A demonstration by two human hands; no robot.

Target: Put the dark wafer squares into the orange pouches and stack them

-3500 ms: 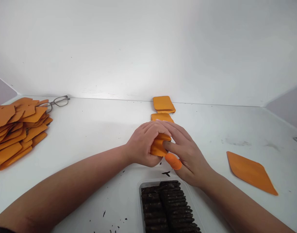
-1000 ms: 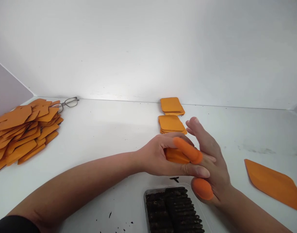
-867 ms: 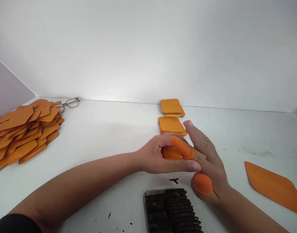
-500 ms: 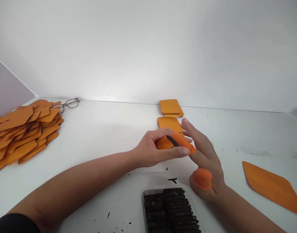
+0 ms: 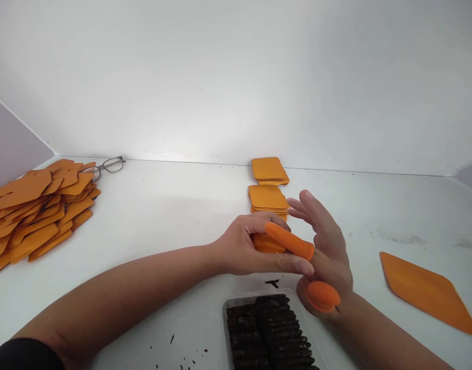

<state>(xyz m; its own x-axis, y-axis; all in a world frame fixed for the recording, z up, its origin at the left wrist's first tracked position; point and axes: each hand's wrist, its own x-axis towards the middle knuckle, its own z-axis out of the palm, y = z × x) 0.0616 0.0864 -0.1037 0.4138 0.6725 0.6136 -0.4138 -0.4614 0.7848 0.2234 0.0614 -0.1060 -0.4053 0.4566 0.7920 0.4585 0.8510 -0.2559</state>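
My left hand (image 5: pixel 255 241) reaches in with thumb and fingers curved into a grip around the right forefinger area; what lies between them, if anything, is hidden. My right hand (image 5: pixel 328 252) has its fingers stretched and apart, with one orange finger cot (image 5: pixel 292 241) on the forefinger and another orange finger cot (image 5: pixel 323 296) on the thumb. The left thumb lies just under the covered forefinger. An orange packet (image 5: pixel 266 243) shows through the gap of my left hand. Below the hands, a clear plastic tub (image 5: pixel 225 329) contains rows of dark, ridged strips (image 5: pixel 270 329).
Two small stacks of orange packets (image 5: pixel 269 168) stand near the back wall. At left is a heap of orange packets (image 5: pixel 43 205) with eyeglasses (image 5: pixel 112 164) against it. A single orange sheet (image 5: pixel 429 293) lies at right. Dark crumbs (image 5: pixel 272 283) are scattered around the tub.
Both hands have shifted slightly down and toward me. The right forefinger now crosses over the left hand's gap, and the dark patch seen beside it earlier is hidden.
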